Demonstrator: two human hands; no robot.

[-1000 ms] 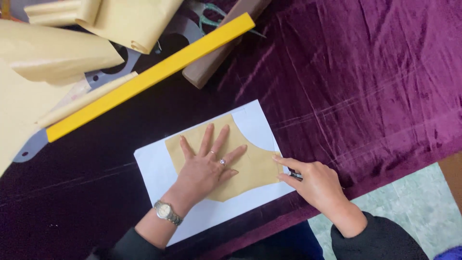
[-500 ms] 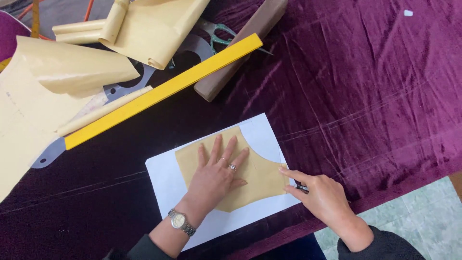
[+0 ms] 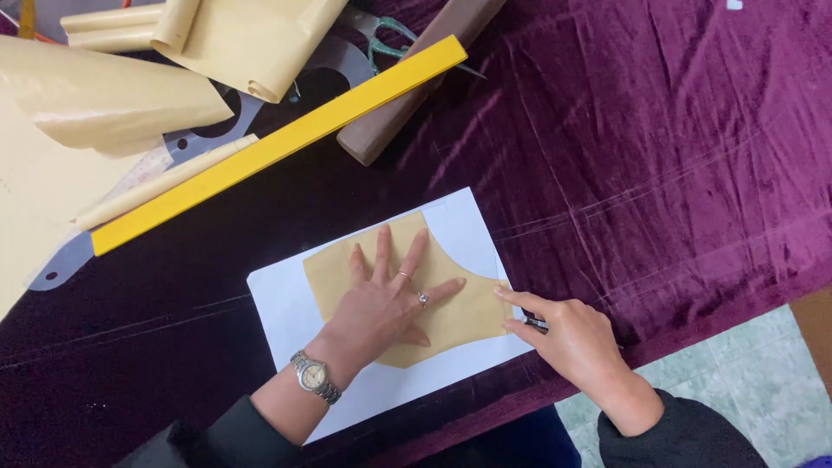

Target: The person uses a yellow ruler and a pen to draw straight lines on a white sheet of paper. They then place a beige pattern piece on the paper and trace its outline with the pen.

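Both hands slid right: left hand splayed on 1 tan pattern, right hand gripping 1 pen.

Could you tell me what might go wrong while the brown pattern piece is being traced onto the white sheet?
The left hand presses only the middle of the pattern piece, so its right edge, where the right hand runs the pen, could lift or shift and skew the line. The white sheet lies loose on creased velvet, so it might slide. Its near corner sits close to the table edge and could get bumped.
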